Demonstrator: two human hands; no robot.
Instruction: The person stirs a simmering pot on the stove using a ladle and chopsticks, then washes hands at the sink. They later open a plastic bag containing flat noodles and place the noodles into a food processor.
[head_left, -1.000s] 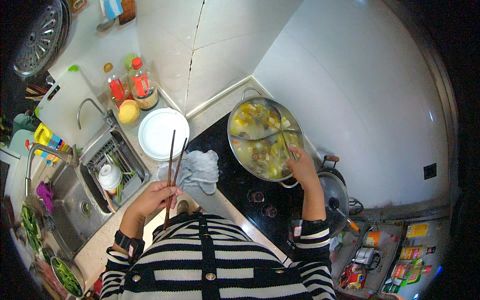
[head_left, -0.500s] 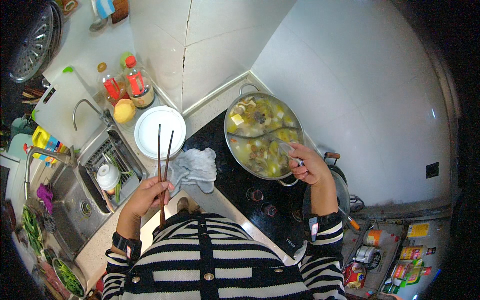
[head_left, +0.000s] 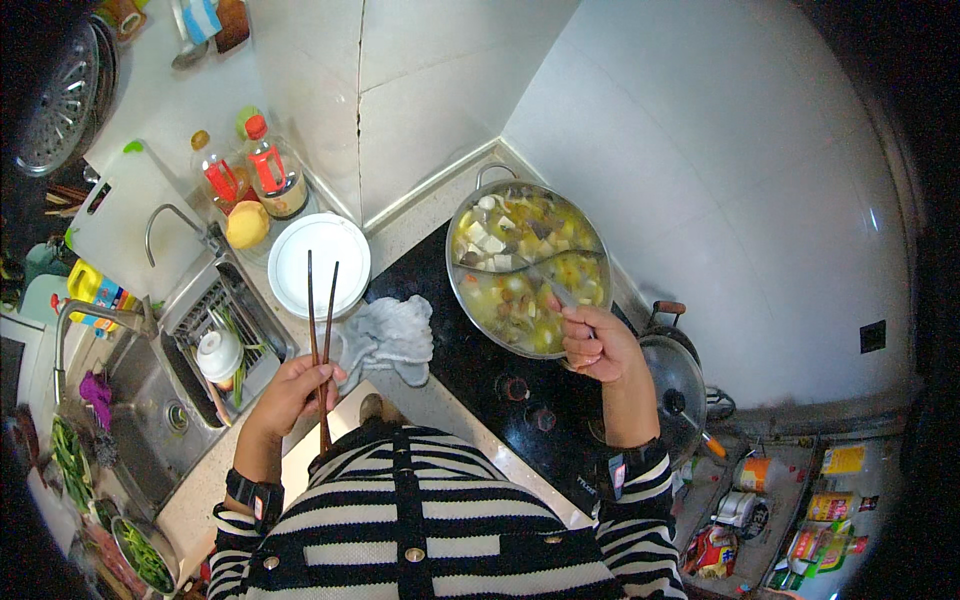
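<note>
My left hand is closed around a pair of dark wooden chopsticks. Their tips point away from me, over a white plate on the counter, and stand slightly apart. My right hand grips a metal ladle by its handle; its lower end is sunk in the broth and hidden. The ladle reaches into the near half of a round steel pot with a wavy divider. White tofu cubes float in the far half, and mushroom-like pieces lie in the yellowish broth of both halves.
The pot stands on a black glass cooktop in the wall corner. A grey cloth lies beside the plate. Farther left are sauce bottles, a yellow fruit and a sink. A glass-lidded pan sits right of my forearm.
My right hand has shifted slightly left and toward me with the ladle. The broth has been stirred, and more tofu cubes show in the far half. My left hand has stayed nearly still.
</note>
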